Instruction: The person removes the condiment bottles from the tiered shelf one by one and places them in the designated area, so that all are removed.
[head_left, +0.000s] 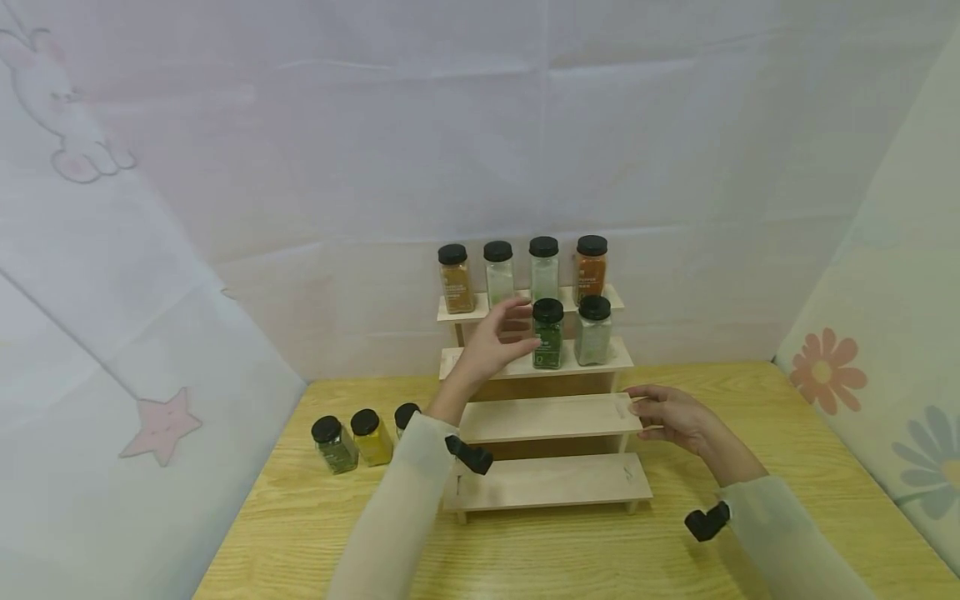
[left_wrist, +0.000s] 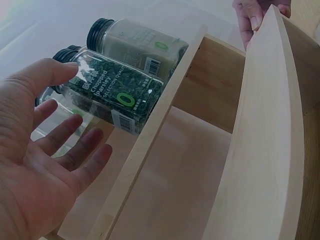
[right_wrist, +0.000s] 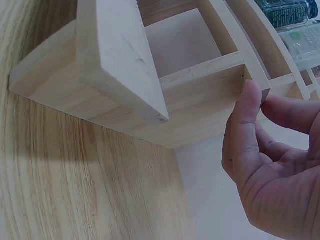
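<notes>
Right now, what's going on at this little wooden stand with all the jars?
A person is working at a stepped wooden spice rack on a table. The left hand is open beside a green parsley jar on the second step, not gripping it. The right hand touches the rack's right end with its fingers. Four jars stand on the top step and two on the second; the lower two steps carry none. Three more jars wait on the table, left of the rack.

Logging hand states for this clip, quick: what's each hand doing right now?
Left hand: open, fingers spread beside the chopped parsley jar, holding nothing.
Right hand: open, fingertips touching the right end of the wooden spice rack.
</notes>
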